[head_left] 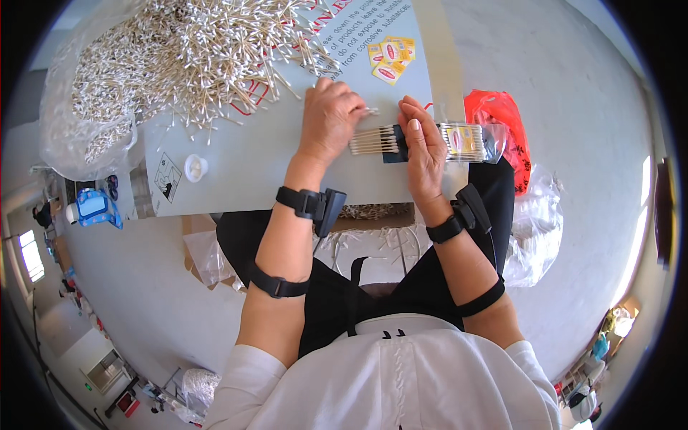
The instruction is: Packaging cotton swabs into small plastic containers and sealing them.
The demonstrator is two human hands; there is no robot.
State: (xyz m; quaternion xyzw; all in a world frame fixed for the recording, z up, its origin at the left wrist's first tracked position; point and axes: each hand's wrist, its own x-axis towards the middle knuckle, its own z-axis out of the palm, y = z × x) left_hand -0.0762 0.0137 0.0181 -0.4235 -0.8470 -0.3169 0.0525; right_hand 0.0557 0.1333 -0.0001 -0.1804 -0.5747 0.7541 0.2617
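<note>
Swabs (373,141) lie side by side between left grip (331,118) and right grip (426,152)

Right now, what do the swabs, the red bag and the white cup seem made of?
Swabs: likely matte wood sticks, pale tan, with rounded white tips, probably cotton. Red bag: thin plastic, glossy, judging by its crinkles and highlights. White cup: probably smooth plastic, given its even round rim; coated paper is possible.

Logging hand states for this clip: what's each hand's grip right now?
Left hand: closed, pinching at least one cotton swab.
Right hand: fingers nearly straight, beside the swab row; whether it holds anything cannot be told.
</note>
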